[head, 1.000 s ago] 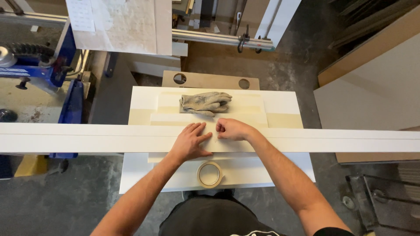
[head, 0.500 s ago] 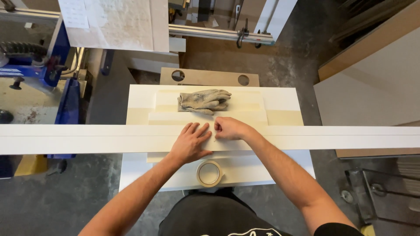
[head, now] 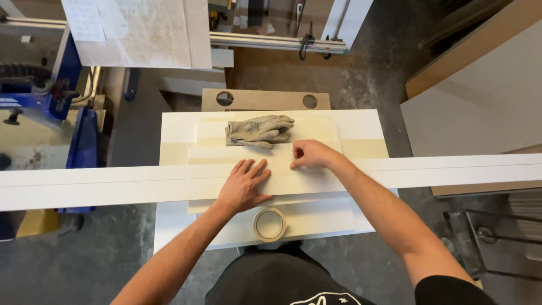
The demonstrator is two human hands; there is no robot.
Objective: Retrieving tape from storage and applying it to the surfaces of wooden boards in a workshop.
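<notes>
White board (head: 113, 186) under both hands (head: 244, 186)

We see our left hand (head: 244, 185) lying flat, palm down, on a long white strip (head: 113, 185) that crosses the bench (head: 175, 127) from side to side. Our right hand (head: 309, 154) is curled, its fingers (head: 296, 164) pinching at the strip's far edge. Grey work gloves (head: 259, 130) lie just beyond; a tape roll (head: 269, 224) sits near our left wrist

long white board (head: 429, 169) cut off at both side edges, right hand (head: 309, 153) curled with fingertips hidden, blue machine (head: 62, 96) cropped at left, metal rack (head: 497, 237) cropped at right
</notes>
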